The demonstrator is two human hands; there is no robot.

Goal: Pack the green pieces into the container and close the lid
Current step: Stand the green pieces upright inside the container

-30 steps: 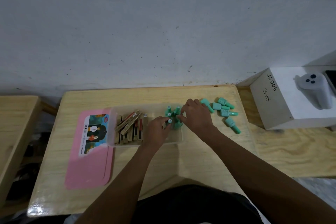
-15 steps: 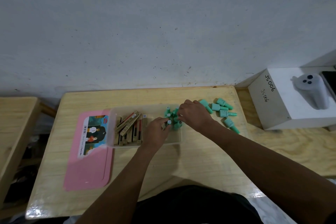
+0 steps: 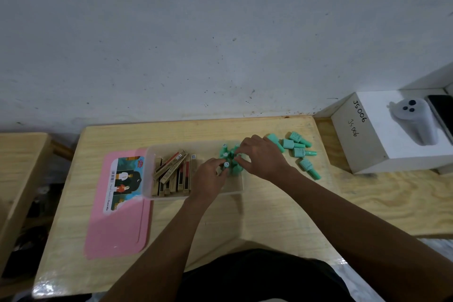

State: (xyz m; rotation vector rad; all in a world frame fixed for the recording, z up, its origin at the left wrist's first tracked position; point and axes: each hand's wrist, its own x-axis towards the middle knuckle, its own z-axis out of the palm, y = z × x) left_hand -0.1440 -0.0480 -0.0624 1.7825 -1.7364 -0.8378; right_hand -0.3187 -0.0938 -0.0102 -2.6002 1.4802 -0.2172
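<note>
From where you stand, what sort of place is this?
Probably a makeshift workroom or sorting station, not a home. The wall is bare and scuffed, the table is plain unfinished wood, and a white box hand-marked JS006 sits to the right with a grey device on it.

Translucent plastic container [image 3: 149, 179], wooden table [image 3: 245, 127]

Left hand [image 3: 208, 177], right hand [image 3: 262, 157], fingers [image 3: 242, 160] pinching green pieces [image 3: 226, 165], forearms converging
</note>
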